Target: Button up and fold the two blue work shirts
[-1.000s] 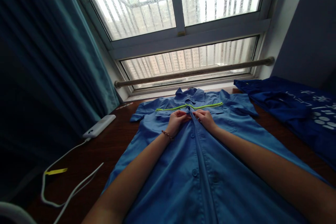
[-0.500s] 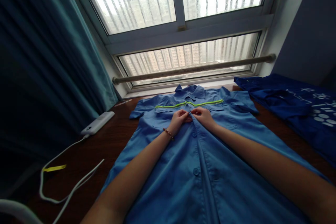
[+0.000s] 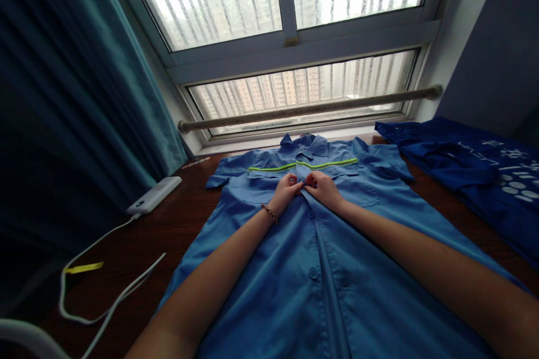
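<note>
A blue short-sleeved shirt (image 3: 261, 269) lies front up with its collar toward the window and a yellow-green stripe across the chest. Both hands meet at its front opening, just below the stripe. My left hand (image 3: 287, 190) wears a beaded bracelet and pinches the shirt's front edge. From the other side, my right hand (image 3: 322, 188) grips the same edge, fingertips close to the left ones. Whatever button lies between the fingers is hidden. Lower down, the opening is parted, and a button (image 3: 313, 274) shows on the left flap.
On the dark wooden surface (image 3: 185, 224), a white power bank (image 3: 155, 195) with a white cable (image 3: 122, 294) lies at the left. A darker blue garment (image 3: 471, 168) with white print is at the right. Behind are a metal rail (image 3: 311, 109) and window; a curtain (image 3: 105, 84) hangs left.
My fingertips have come closer together at the shirt's front edge, the right hand shifting slightly left. The shirt stays in place.
</note>
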{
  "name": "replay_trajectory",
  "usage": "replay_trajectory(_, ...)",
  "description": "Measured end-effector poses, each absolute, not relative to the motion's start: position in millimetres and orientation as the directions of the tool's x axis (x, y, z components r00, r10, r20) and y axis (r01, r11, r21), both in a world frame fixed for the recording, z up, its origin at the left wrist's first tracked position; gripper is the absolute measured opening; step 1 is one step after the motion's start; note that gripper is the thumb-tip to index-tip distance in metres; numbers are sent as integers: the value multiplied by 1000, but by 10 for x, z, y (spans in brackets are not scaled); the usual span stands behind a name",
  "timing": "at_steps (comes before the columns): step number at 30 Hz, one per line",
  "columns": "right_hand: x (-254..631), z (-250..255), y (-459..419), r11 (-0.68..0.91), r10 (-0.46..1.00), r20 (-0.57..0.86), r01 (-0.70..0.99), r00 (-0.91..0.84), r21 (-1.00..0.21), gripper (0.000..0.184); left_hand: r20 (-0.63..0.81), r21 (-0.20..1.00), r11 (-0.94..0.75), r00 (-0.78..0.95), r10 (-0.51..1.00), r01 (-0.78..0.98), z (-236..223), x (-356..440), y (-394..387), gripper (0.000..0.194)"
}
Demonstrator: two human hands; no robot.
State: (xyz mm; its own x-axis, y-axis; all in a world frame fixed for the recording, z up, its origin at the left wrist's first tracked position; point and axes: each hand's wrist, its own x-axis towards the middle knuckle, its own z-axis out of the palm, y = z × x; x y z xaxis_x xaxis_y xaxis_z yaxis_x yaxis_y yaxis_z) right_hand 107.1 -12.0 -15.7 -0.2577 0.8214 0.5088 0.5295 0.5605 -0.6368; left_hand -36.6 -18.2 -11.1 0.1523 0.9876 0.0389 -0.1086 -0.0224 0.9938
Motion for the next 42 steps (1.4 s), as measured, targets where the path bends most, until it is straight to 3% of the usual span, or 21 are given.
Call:
replay_trajectory(8,1067,-135,-153,559,822,505,545,-264,-625,8,-17,984,37,114,993,-176,-102,-356,-190,33)
replay_trajectory(15,1057,-123,-173,579,807,522,545,-276,-606,10,17,989,-4,84,996,-145,-123,-349,-191,29)
replay_trajectory(25,1087,-121,-100,455,890,410,468,-202,-758,20,84,994,-75,102,991,-82,-129,-343,-210,34)
replay_trajectory(34,1108,-150,-28,385,923,329,499,-200,-777,29,108,992,-97,160,981,-75,-121,-347,-211,33)
replay_trajectory(38,1100,-62,-93,379,923,331,618,-197,-688,25,138,988,-147,148,979,53,-145,-361,-192,29)
replay_trajectory(42,1017,149,-403,521,847,379,728,-373,-446,13,201,954,-228,151,968,193,-163,-381,-137,27)
